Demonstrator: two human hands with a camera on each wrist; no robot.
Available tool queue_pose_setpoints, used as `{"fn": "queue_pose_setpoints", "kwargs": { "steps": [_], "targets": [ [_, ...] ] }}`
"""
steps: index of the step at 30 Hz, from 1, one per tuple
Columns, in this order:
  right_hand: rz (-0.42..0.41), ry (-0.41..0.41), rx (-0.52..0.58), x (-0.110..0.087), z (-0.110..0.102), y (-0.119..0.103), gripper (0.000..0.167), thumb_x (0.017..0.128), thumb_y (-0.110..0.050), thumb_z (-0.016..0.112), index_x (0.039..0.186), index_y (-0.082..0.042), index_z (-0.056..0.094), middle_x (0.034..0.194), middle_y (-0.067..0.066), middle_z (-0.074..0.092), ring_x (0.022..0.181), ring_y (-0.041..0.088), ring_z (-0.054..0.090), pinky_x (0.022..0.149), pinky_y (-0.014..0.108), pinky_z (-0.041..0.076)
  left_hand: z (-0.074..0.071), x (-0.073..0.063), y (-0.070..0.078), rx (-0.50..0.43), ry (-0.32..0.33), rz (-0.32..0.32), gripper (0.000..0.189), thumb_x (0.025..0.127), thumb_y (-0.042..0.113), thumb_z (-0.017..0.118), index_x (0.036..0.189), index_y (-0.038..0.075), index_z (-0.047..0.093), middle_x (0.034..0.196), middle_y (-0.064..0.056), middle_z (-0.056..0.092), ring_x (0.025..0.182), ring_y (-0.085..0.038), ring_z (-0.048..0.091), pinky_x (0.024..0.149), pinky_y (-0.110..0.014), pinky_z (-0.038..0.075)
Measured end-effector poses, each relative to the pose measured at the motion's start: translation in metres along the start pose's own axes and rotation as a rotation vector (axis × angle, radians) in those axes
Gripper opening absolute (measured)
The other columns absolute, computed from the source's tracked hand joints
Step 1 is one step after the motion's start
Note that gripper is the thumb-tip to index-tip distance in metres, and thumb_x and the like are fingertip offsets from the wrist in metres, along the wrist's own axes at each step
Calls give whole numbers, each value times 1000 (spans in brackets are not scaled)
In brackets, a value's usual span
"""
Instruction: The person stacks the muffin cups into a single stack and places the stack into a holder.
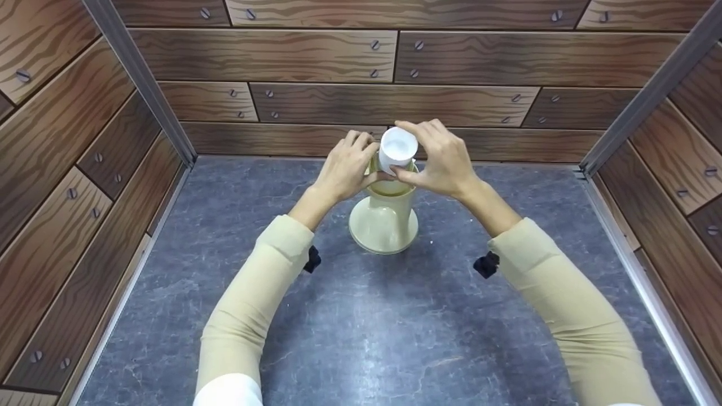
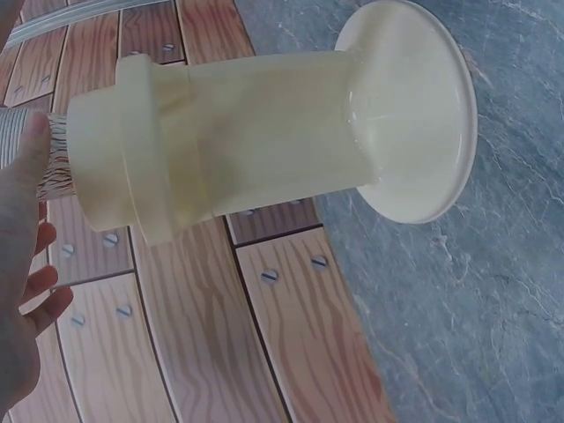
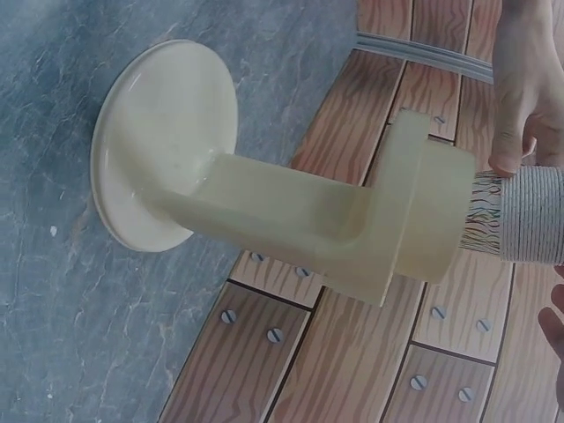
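Note:
A cream plastic stand rises from its round base to a thick ring collar. Above the collar sits a white ribbed cup, hollow at its upper face. Between cup and collar shows a band of thin dark thread-like lines; its nature is unclear. My right hand grips the cup from the right, thumb low in front and fingers near the rim. From the left, my left hand holds the cup, thumb across its front. In the right wrist view, my right fingers barely enter at the edge.
A blue-grey marbled tabletop lies under the stand. Wood-patterned panels stand at the back and both sides, joined by grey metal corner strips. Small black devices hang below the forearms.

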State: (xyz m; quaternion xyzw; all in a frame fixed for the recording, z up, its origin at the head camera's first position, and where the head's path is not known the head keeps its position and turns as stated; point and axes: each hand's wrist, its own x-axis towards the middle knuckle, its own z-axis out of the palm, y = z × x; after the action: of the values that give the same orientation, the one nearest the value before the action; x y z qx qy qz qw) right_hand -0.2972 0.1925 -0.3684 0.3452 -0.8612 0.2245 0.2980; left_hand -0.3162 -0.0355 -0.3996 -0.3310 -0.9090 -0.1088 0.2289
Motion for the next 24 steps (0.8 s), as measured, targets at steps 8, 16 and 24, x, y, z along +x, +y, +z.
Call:
{"fn": "queue_pose_setpoints", "kwargs": {
  "steps": [8,16,24],
  "targets": [
    [34,-26,16,-3,9,4,76,78,-34,86,146,-10,60,117,14,74,106,34,65,88,49,59,3,-1,-1,-42,-108,-35,66,95,62,65,131,7,67,133,-13,64,120,-31,59,100,-42,55],
    [71,-33,20,-4,15,9,77,79,-36,84,147,-10,59,119,13,75,106,33,65,87,50,58,6,-1,0,-58,-162,-51,65,98,62,61,132,7,65,133,-14,62,119,-31,57,100,-43,53],
    [110,-50,34,-3,18,11,75,81,-36,84,147,-11,59,120,13,75,105,32,64,85,50,58,9,-1,-2,-51,-163,-51,67,99,64,59,131,6,65,130,-14,62,119,-32,57,101,-43,53]
  ]
}}
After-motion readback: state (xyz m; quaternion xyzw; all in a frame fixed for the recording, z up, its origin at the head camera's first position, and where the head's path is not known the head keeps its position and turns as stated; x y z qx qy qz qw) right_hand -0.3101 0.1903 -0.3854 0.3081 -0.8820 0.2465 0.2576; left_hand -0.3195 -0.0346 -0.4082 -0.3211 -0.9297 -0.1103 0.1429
